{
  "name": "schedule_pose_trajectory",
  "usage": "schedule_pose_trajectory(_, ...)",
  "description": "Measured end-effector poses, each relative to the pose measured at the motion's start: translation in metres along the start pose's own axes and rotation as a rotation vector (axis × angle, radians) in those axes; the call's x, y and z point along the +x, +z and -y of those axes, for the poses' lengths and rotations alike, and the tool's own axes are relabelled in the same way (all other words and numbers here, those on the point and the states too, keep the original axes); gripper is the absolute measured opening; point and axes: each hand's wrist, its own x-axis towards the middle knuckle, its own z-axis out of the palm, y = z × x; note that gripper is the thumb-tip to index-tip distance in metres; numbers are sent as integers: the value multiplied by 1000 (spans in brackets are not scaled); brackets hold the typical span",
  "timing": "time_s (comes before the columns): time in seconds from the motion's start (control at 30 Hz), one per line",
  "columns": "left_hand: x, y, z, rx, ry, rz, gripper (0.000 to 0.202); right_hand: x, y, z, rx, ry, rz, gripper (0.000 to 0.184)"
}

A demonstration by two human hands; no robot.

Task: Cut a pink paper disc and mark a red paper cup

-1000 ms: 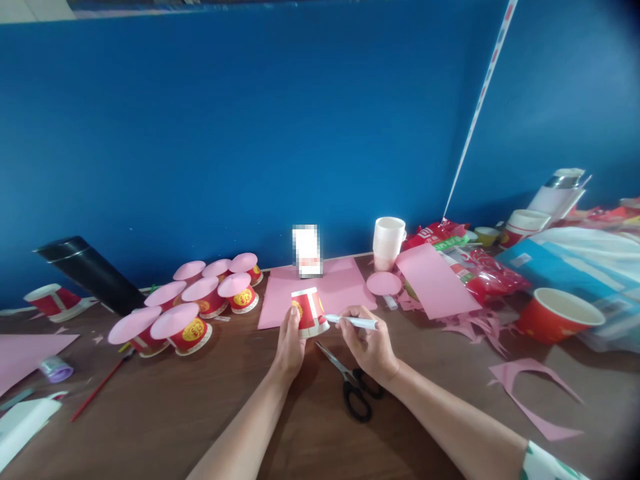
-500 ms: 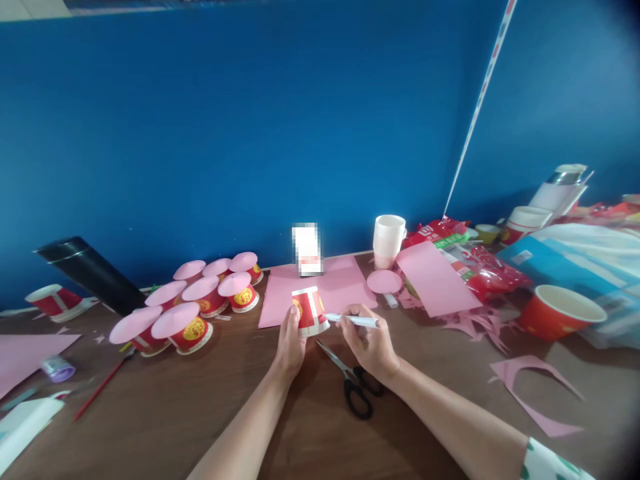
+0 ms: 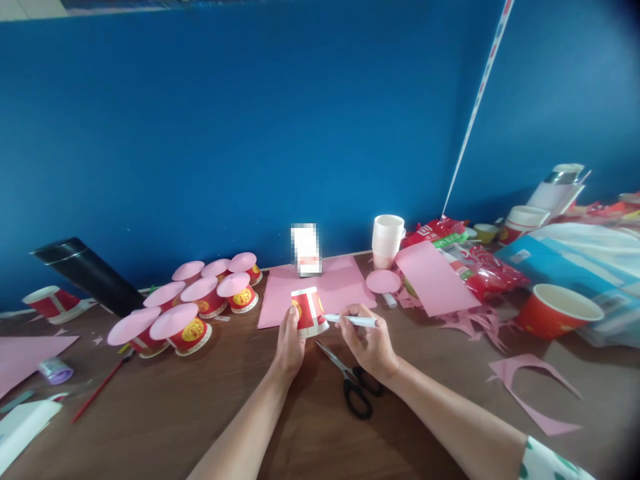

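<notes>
My left hand [image 3: 290, 343] is closed round the left side of a red and white paper cup [image 3: 309, 312] with gold print, held upside down above the table. In my right hand [image 3: 369, 340] is a slim white pen [image 3: 357, 321], its tip at the cup's right side near the rim. Black-handled scissors [image 3: 353, 383] lie below my right hand, partly hidden by it. Behind the cup a large pink paper sheet [image 3: 280, 293] is spread out. Several upturned red cups with pink paper cones [image 3: 175, 321] on top stand to the left.
A black bottle [image 3: 90, 272] leans at the left, by a red brush [image 3: 103, 388]. To the right are a stack of white cups [image 3: 388, 233], a pink disc [image 3: 383, 281], red plastic packaging [image 3: 483, 270], pink scraps [image 3: 525, 380] and an orange-red cup [image 3: 545, 320].
Both hands, the cup and the pen keep nearly the same pose. The whole view has shifted very slightly.
</notes>
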Motion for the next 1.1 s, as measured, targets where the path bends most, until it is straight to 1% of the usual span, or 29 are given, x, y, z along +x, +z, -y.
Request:
schedule_pose_trajectory(0.27, 2, -2, 1, 21, 39, -23, 28, 0, 0, -2, 23, 24, 13, 10)
schedule_pose_trajectory(0.47, 3, -1, 1, 40, 34, -34, 31, 0, 0, -2, 17, 11, 12, 10)
schedule_pose_trajectory(0.9, 3, -5, 0, 23, 43, -8, 25, 1, 0, 2, -16, 31, 44, 12)
schedule_pose_trajectory(0.97, 3, -5, 0, -2, 20, -17, 25, 1, 2, 1, 26, 65, 12, 13)
schedule_pose_trajectory(1.1, 3, -6, -2, -113, -63, -40, 30, 1, 5, -2, 156, 128, -137, 16)
